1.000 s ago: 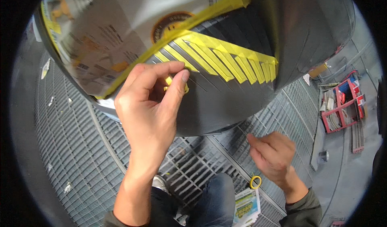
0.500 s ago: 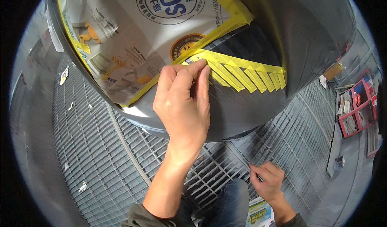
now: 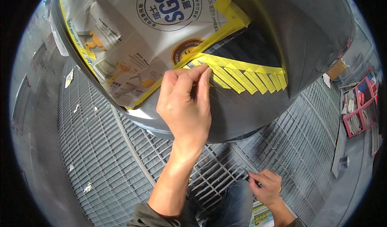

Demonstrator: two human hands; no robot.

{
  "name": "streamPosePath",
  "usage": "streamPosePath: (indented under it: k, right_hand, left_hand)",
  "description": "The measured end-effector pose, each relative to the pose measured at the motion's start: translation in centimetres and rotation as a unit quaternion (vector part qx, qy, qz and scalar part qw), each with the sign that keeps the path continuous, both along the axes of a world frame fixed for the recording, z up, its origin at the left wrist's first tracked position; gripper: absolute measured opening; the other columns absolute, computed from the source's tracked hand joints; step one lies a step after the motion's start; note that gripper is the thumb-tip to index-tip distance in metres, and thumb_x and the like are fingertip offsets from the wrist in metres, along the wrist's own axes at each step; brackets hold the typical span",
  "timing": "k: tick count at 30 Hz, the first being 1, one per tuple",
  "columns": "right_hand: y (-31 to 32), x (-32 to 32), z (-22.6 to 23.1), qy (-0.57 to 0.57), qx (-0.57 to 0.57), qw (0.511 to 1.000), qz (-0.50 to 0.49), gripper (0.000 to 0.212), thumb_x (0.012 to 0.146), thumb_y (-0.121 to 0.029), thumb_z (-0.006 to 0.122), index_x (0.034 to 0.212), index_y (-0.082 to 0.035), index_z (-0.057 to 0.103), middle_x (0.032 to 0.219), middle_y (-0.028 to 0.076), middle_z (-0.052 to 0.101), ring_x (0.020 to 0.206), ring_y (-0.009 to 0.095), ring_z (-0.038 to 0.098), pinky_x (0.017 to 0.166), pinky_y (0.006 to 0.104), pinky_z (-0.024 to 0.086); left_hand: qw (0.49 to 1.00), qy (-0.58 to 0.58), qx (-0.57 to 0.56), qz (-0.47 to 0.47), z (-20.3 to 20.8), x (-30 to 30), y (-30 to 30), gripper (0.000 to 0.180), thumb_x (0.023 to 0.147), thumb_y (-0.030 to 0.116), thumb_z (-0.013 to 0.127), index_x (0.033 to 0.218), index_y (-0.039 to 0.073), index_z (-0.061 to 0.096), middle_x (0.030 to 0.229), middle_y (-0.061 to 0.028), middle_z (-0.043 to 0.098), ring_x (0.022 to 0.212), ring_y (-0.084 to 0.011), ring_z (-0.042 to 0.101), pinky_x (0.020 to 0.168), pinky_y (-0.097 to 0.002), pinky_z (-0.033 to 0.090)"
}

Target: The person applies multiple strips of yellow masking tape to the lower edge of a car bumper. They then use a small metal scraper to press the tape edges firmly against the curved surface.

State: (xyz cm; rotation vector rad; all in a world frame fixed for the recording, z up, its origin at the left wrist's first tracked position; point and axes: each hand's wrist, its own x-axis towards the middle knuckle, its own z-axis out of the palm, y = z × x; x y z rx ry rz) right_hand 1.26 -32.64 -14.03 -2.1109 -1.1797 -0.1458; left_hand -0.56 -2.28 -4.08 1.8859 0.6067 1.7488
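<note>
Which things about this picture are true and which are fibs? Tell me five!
1. Both hands touch the yellow tape. False: the right hand is lower down, away from it.
2. The left hand has its fingertips at the tape. True.
3. The floor is fluffy carpet. False: it's metal grating.
4. Printed paper has yellow tape along its edges. True.
5. The rack on the right is green. False: it's pinkish red.

the dark curved panel (image 3: 250, 110) looks smooth with a soft sheen; on it lie matt, papery yellow tape strips (image 3: 254, 82) and a creased printed sheet (image 3: 129, 37); below it, ridged metal grating (image 3: 100, 146) and denim trousers (image 3: 234, 203).
</note>
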Motion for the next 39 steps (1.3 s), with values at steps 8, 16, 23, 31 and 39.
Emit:
streamPosePath:
  k: [8,16,23,31,39]
  right_hand:
    - [-1.0,-0.3,-0.6,0.012,-0.002,1.0,-0.014,0.02,0.073,0.003,0.082,0.09,-0.007,0.084,0.07,0.006,0.065,0.057,0.022,0.063,0.052,0.0337,0.048]
    - [-1.7,-0.4,-0.7,0.014,0.001,1.0,-0.018,0.018,0.074,0.003,0.083,0.089,-0.006,0.083,0.069,0.006,0.064,0.055,0.022,0.062,0.051,0.0341,0.047]
    - [-1.7,-0.6,-1.2,0.027,-0.002,1.0,-0.015,0.018,0.074,0.003,0.083,0.09,-0.005,0.083,0.07,0.007,0.065,0.056,0.023,0.063,0.051,0.0345,0.048]
    - [-2.0,-0.6,-1.0,0.036,-0.013,0.999,-0.015,0.022,0.074,0.003,0.081,0.094,-0.005,0.084,0.073,0.007,0.068,0.06,0.022,0.066,0.055,0.0329,0.05]
    - [-2.5,-0.4,-2.4,0.024,-0.022,0.999,-0.025,0.023,0.073,0.003,0.083,0.093,-0.006,0.084,0.073,0.007,0.066,0.059,0.024,0.064,0.053,0.0345,0.049]
  left_hand:
    - [0.998,0.056,0.005,0.004,0.6,0.3,-0.4,0.009,0.094,0.002,0.079,0.101,0.001,0.072,0.092,-0.012,0.063,0.07,-0.0252,0.065,0.065,-0.0364,0.055]
    - [1.0,0.028,0.008,-0.001,0.8,-0.2,-0.3,0.01,0.094,0.004,0.08,0.101,0.001,0.073,0.09,-0.0122,0.066,0.069,-0.0256,0.065,0.065,-0.0361,0.054]
    - [0.999,0.041,0.019,0.009,0.4,0.1,-0.3,0.01,0.095,0.005,0.08,0.101,0.001,0.073,0.091,-0.0125,0.067,0.07,-0.0262,0.068,0.065,-0.038,0.056]
    - [0.994,0.068,0.075,0.029,0.3,0.4,0.5,0.013,0.092,0.001,0.078,0.097,-0.001,0.067,0.087,-0.0106,0.063,0.069,-0.0196,0.062,0.066,-0.0329,0.052]
    - [0.961,0.158,0.031,-0.226,-0.9,-3.2,-3.3,0.022,0.088,-0.004,0.077,0.102,0.002,0.062,0.094,-0.0153,0.063,0.076,-0.0363,0.069,0.064,-0.0446,0.057]
